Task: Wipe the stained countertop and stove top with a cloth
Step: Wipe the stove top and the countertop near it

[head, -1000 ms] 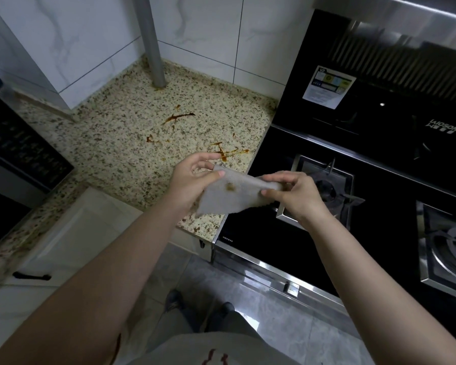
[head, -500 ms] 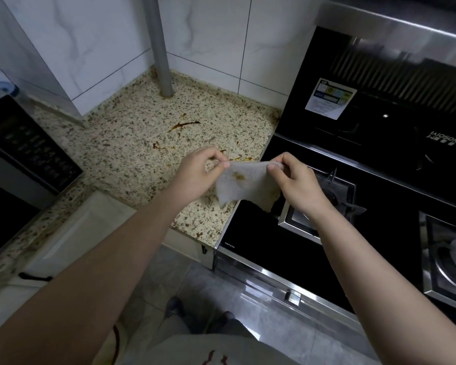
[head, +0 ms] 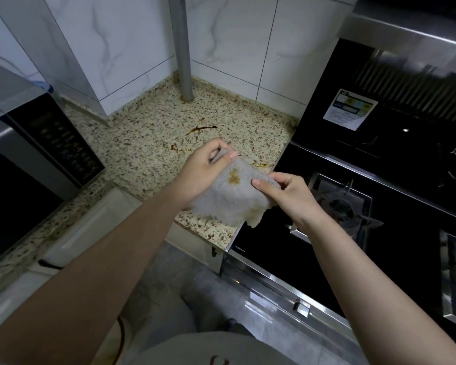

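**Both hands hold the cloth above the counter edge**

The left hand [head: 204,169] pinches the top left part of the grey cloth [head: 229,198] between thumb and curled fingers. The right hand [head: 287,196] grips the right side of the same cloth, with the thumb on top and the other fingers bent under it. The cloth hangs between the two hands, in the air, above the front edge of the speckled countertop [head: 148,151], just beside the black stove top [head: 269,248]. It has a brown spot near its upper middle and some yellow-brown marks at the lower right corner.

On the countertop, brown stains [head: 202,129] lie behind the hands, near a grey pipe [head: 182,48] that stands in the corner. A microwave [head: 32,154] stands on the left. A gas burner [head: 340,209] is on the stove top, to the right of the right hand.
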The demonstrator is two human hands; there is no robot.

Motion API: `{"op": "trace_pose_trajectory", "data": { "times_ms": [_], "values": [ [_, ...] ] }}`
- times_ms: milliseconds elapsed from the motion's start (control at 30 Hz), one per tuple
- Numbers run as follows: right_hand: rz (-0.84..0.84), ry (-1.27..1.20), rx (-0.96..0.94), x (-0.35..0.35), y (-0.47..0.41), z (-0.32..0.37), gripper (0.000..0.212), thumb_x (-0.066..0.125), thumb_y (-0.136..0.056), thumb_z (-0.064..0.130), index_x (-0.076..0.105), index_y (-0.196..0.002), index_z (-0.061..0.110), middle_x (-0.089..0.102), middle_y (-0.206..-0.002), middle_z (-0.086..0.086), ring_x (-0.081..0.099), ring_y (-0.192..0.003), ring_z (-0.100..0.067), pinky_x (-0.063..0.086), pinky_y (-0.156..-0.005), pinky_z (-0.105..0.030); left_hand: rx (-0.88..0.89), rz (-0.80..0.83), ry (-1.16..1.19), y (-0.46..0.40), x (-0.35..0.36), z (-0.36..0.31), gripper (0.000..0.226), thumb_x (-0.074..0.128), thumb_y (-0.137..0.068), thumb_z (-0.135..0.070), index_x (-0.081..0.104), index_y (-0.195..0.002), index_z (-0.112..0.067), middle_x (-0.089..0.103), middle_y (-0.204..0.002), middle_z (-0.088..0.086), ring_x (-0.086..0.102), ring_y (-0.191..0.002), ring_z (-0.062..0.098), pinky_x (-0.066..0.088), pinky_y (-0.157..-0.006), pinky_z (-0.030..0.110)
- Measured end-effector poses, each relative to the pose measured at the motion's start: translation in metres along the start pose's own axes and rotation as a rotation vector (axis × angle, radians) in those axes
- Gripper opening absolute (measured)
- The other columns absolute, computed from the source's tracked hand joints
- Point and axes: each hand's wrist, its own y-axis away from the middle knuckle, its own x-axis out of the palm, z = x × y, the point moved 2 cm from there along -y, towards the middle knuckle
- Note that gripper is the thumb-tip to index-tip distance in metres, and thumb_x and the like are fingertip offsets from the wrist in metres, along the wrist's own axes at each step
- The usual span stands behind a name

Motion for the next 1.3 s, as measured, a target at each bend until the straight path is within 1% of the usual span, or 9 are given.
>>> {"op": "trace_pose_trajectory", "data": {
  "times_ms": [133,233,300,467,667,933,1100,1200,1300],
  "values": [
    [0.125,0.162,-0.067,0.008,-0.006,-0.005,0.015,0.067,-0.100,0.022,0.066,-0.086,0.015,0.063,-0.077,0.006,0.059,-0.068,-0.004,0.047,-0.062,-0.018,-0.050,0.055,0.001,-0.002,-0.013,0.023,0.021,0.064,-0.095,-0.044,0.067,-0.096,-0.024,0.062,-0.095,0.031,0.063,-0.087,0.049,0.055,-0.077,0.057],
    [0.164,0.355,-0.042,0.016,-0.014,-0.019,0.019,0.061,-0.103,0.027,0.059,-0.089,0.015,0.058,-0.077,0.004,0.054,-0.068,-0.004,0.043,-0.062,-0.021,-0.117,0.132,-0.030,-0.009,-0.016,0.046,0.012,0.065,-0.097,-0.031,0.068,-0.096,-0.019,0.071,-0.095,0.010,0.070,-0.091,0.024,0.060,-0.073,0.038],
    [0.129,0.474,-0.019,0.018,-0.024,-0.030,0.021,0.061,-0.103,0.028,0.059,-0.089,0.013,0.057,-0.074,0.002,0.051,-0.064,-0.005,0.042,-0.061,-0.025,-0.162,0.213,-0.039,-0.015,-0.016,0.063,0.008,0.065,-0.097,-0.025,0.068,-0.095,-0.018,0.072,-0.097,-0.006,0.068,-0.096,0.009,0.054,-0.075,0.022],
    [0.026,0.739,0.001,0.016,-0.054,-0.028,0.014,0.056,-0.106,0.025,0.060,-0.094,0.021,0.064,-0.078,0.001,0.062,-0.073,-0.014,0.042,-0.062,-0.030,-0.205,0.371,-0.143,-0.057,-0.014,0.087,0.004,0.064,-0.096,-0.023,0.066,-0.099,-0.021,0.069,-0.107,-0.009,0.064,-0.108,0.011,0.055,-0.093,0.031],
    [-0.260,0.777,-0.095,0.012,-0.067,-0.004,0.019,0.054,-0.105,0.017,0.066,-0.119,0.020,0.067,-0.081,0.003,0.063,-0.070,-0.015,0.048,-0.062,-0.037,-0.016,0.411,-0.152,-0.121,-0.020,0.061,0.009,0.065,-0.095,-0.020,0.066,-0.100,-0.027,0.067,-0.101,-0.017,0.062,-0.097,0.000,0.047,-0.074,0.013],
    [-0.075,0.831,0.227,0.082,-0.020,-0.093,0.037,0.058,-0.095,0.030,0.067,-0.130,0.036,0.076,-0.115,0.004,0.071,-0.106,-0.020,0.058,-0.087,-0.039,-0.015,0.771,-0.274,-0.070,-0.014,0.150,0.008,0.069,-0.093,-0.023,0.069,-0.100,-0.025,0.068,-0.100,-0.015,0.068,-0.087,0.008,0.061,-0.083,0.036],
    [-0.316,0.716,0.201,0.120,-0.028,-0.141,0.050,0.052,-0.104,0.018,0.047,-0.153,0.013,0.042,-0.160,-0.006,0.029,-0.153,-0.017,0.026,-0.126,-0.036,0.038,0.353,-0.300,-0.041,-0.042,0.201,0.007,0.065,-0.096,-0.016,0.071,-0.099,-0.015,0.066,-0.095,-0.010,0.061,-0.082,0.005,0.050,-0.071,0.022],
    [-0.372,0.881,0.306,0.140,-0.053,-0.157,0.067,0.034,-0.109,0.042,0.012,-0.165,0.011,0.003,-0.172,-0.009,-0.008,-0.159,-0.023,-0.006,-0.128,-0.031,0.101,0.186,-0.389,-0.028,-0.060,0.216,0.009,0.060,-0.097,-0.012,0.069,-0.097,-0.011,0.062,-0.096,-0.005,0.057,-0.086,0.010,0.044,-0.072,0.018],
    [-0.350,1.131,0.467,0.156,-0.071,-0.174,0.077,0.007,-0.102,0.059,-0.011,-0.163,0.016,-0.021,-0.167,-0.019,-0.019,-0.156,-0.034,-0.005,-0.129,-0.048,0.150,0.161,-0.504,-0.015,-0.069,0.232,0.016,0.054,-0.098,-0.019,0.069,-0.100,-0.014,0.063,-0.101,0.000,0.057,-0.096,0.020,0.046,-0.084,0.033]
  ]
}}
